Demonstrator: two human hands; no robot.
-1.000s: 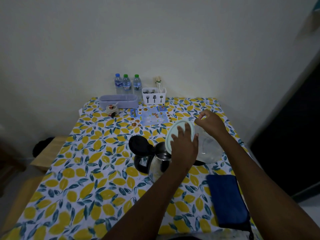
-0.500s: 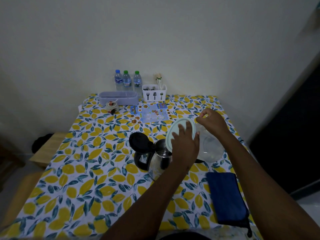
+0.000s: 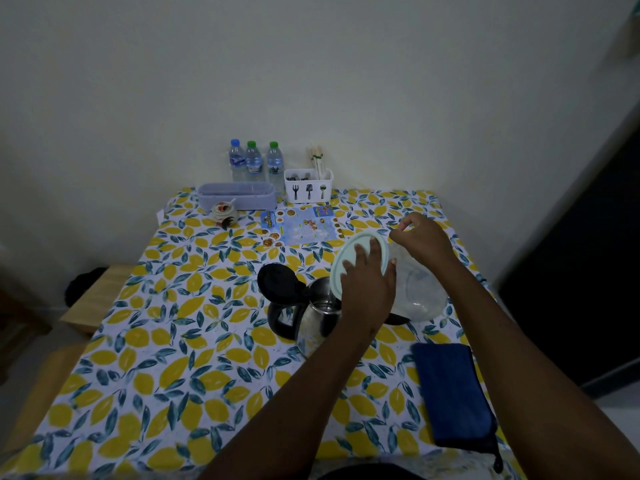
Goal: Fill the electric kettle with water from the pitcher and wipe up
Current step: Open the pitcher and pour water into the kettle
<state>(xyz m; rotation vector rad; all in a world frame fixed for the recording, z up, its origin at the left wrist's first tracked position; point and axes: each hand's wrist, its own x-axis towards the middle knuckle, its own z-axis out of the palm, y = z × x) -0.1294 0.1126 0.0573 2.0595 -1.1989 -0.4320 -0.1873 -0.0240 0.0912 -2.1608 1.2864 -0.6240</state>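
Note:
A steel electric kettle with a black handle stands mid-table, its black lid flipped open to the left. Right of it a clear plastic pitcher is tipped toward the kettle's mouth. My right hand grips the pitcher near its top. My left hand presses flat on the pitcher's pale round lid, holding it over the kettle opening. I cannot make out any water stream. A folded blue cloth lies near the front right edge of the table.
The table wears a lemon-print cloth. Along the back wall stand three water bottles, a lilac box, a white cutlery caddy, a small jar and a menu card. A wooden bench sits left.
The hands and pitcher hold almost the same pose; the pitcher stays tilted at the kettle. The view has drifted slightly, nothing else moved.

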